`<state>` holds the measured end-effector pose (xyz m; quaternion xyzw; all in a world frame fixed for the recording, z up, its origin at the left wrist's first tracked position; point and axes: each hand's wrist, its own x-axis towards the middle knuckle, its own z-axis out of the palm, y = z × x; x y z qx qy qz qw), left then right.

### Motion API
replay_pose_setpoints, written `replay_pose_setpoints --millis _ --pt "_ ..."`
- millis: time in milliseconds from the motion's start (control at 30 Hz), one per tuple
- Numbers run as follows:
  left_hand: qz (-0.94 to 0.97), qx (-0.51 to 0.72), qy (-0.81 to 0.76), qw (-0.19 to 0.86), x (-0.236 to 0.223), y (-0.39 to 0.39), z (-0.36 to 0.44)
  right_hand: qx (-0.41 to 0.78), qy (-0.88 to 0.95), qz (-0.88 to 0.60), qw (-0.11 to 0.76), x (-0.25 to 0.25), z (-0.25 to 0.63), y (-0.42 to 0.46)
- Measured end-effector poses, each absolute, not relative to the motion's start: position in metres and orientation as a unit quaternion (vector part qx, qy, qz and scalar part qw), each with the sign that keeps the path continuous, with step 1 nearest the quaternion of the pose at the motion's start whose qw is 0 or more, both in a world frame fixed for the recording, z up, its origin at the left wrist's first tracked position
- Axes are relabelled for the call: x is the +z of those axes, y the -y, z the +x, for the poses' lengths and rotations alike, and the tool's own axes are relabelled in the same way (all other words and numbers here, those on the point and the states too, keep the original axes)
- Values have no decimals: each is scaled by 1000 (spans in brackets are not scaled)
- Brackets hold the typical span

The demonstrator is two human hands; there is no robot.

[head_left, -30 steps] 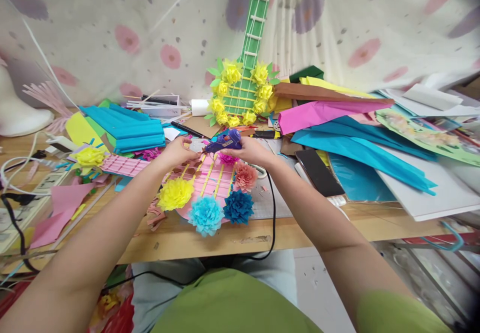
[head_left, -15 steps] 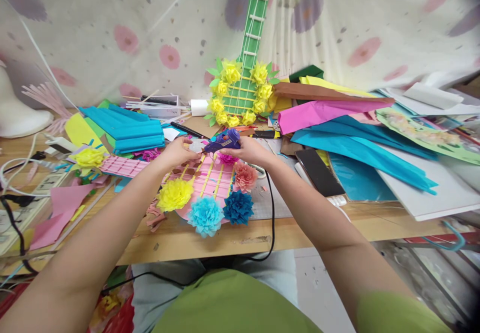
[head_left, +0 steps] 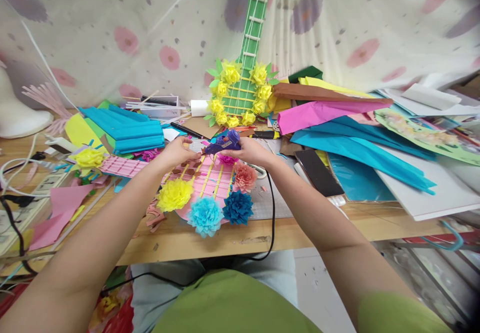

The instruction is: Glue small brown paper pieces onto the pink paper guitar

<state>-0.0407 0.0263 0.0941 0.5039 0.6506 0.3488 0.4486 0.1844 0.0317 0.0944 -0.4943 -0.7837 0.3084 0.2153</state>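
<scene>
A pink paper guitar (head_left: 212, 175) lies on the table in front of me, with yellow strips and strings across its body. Large paper flowers line its edge: a yellow flower (head_left: 175, 195), a light blue flower (head_left: 205, 216), a dark blue flower (head_left: 238, 207) and a salmon flower (head_left: 245, 177). My right hand (head_left: 252, 151) grips a purple glue gun (head_left: 224, 144), its nozzle pointing left. At the guitar's far edge, my left hand (head_left: 177, 152) is pinched close to the nozzle; what its fingers hold is hidden.
Behind stands a green guitar (head_left: 243, 85) ringed with yellow flowers. Folded blue paper (head_left: 122, 127) lies left, more coloured paper (head_left: 337, 115) right, beside a black phone (head_left: 319, 172). A black cord (head_left: 273, 213) hangs over the table's front edge. A power strip (head_left: 22, 213) sits far left.
The glue gun has turned slightly in my right hand. My left hand stays pinched in the same place, and the pink guitar has not visibly moved.
</scene>
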Motion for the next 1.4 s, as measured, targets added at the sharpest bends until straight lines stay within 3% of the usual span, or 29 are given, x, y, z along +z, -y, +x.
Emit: replay_pose_setpoints --millis 167,433,767,833,1000,1100,1267,1400 --pt "494 331 -649 475 100 -23 -38 318 767 -503 239 94 196 -35" --pt "456 427 -609 488 99 -26 -43 255 620 -636 383 45 258 -63" --pt "442 465 -588 493 95 -25 -33 220 592 -718 293 6 266 -63" --pt "429 473 -589 495 95 -25 -30 196 594 -706 333 13 265 -59" --pt "403 505 -587 488 91 -28 -24 -11 571 -667 478 54 251 -43" --pt "377 528 -578 495 88 -30 -17 95 604 -613 500 80 220 -35" --pt "339 541 -562 526 92 -27 -5 501 545 -508 440 95 152 -31" --pt "303 556 -546 549 97 -26 -5 614 458 -455 453 97 121 -30"
